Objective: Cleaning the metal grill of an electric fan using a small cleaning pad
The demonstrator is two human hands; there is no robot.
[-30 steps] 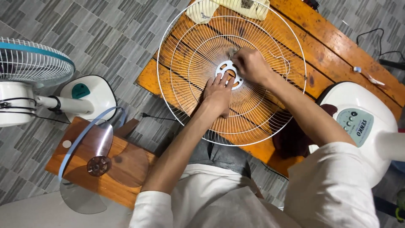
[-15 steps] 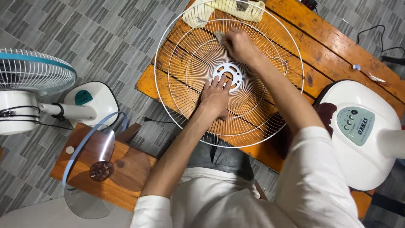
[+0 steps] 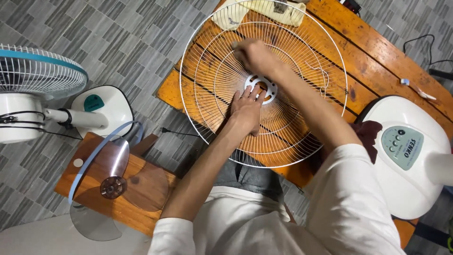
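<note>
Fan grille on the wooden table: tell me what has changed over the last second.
The right hand slid from beside the hub ring outward across the wires toward the far rim of the white fan grille, fist closed. The left hand stayed flat by the hub, and the grille stayed lying on the wooden table.

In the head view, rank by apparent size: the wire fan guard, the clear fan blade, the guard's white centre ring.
1. wire fan guard, largest by far.
2. clear fan blade, though it lies lower and farther from the camera.
3. white centre ring, smallest; the left hand touches it.
</note>
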